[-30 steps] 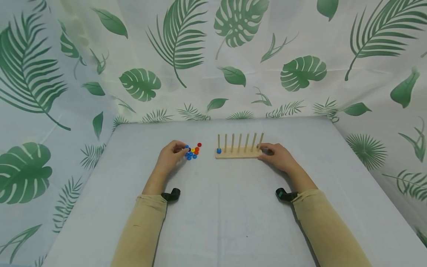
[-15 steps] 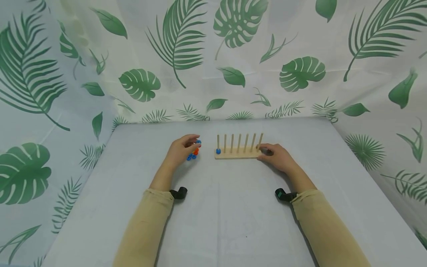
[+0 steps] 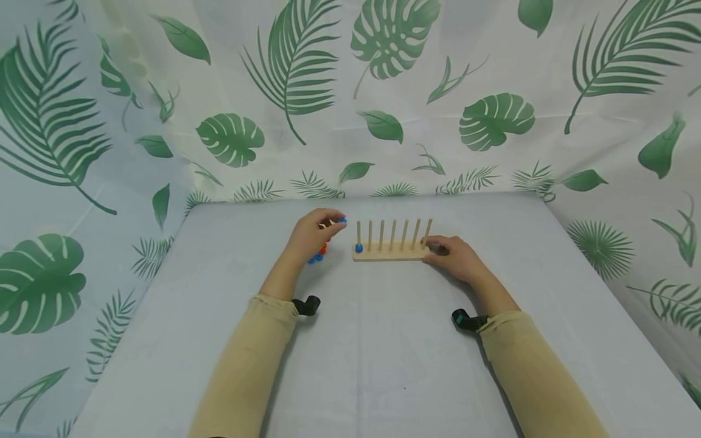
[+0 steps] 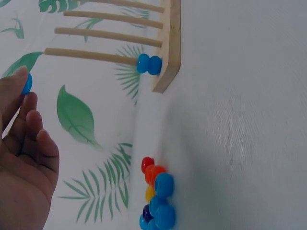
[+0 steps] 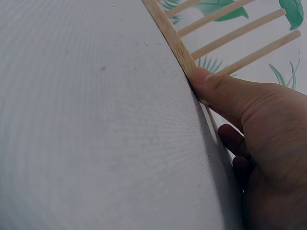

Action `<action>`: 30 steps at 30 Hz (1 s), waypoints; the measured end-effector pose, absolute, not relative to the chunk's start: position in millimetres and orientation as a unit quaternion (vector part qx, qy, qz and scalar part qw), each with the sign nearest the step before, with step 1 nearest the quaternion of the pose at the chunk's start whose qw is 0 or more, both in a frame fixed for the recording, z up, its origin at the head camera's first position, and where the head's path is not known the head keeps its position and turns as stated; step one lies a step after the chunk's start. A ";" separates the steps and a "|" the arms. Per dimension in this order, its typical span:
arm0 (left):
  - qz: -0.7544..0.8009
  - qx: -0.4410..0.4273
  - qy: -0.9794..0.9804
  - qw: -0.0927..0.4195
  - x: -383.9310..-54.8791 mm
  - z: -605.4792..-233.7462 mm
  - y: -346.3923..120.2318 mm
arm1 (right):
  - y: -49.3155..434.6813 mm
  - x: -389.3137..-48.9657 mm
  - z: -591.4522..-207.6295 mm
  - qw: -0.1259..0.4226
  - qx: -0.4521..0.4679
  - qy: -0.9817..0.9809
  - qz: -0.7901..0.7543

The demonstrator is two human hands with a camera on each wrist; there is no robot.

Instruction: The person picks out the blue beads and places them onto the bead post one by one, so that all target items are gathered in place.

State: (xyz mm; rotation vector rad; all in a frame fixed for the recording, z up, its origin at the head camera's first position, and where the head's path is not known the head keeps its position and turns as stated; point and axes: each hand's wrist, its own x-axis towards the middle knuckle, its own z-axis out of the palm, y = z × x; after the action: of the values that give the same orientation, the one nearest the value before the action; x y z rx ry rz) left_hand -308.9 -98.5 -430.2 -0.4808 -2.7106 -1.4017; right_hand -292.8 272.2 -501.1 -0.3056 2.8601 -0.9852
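Observation:
My left hand (image 3: 310, 234) pinches a blue bead (image 4: 28, 84) between thumb and forefinger, raised near the top of the leftmost peg (image 4: 91, 55). Two blue beads (image 4: 149, 64) are threaded at the foot of that peg. The wooden peg board (image 3: 391, 257) carries a row of several upright pegs; the others that show hold no beads. At the board's right end, my right hand (image 3: 456, 258) grips the base, its thumb (image 5: 204, 79) on the near edge. The right fingertips behind the board are partly hidden.
A pile of loose beads, with blue beads (image 4: 164, 185), orange, red, yellow and dark ones, lies on the white-covered table (image 3: 358, 365) left of the board, partly behind my left hand in the head view. A leaf-patterned curtain (image 3: 350, 152) stands behind the table.
My left hand has lifted a blue bead from the pile and moved right and farther away, up to the leftmost peg. The right hand and board have stayed in place.

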 end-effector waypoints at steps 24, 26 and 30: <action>-0.431 -0.178 -0.885 0.005 -311.8 -426.6 -67.0 | 271.7 -291.7 -499.1 0.048 -0.100 0.939 -0.325; -0.428 -0.181 -0.885 0.010 -311.9 -428.1 -65.3 | 271.7 -292.1 -499.6 0.045 -0.102 0.940 -0.322; -0.424 -0.172 -0.889 0.011 -311.7 -434.0 -63.5 | 271.4 -292.1 -500.2 0.046 -0.100 0.940 -0.324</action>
State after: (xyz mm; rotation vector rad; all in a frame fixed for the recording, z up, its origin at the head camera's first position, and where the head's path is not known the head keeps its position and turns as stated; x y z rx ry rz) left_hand -311.7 -63.5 -434.0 -0.5362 -2.7744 -1.3226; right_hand -292.1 271.4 -500.2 -0.3040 2.8684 -0.9874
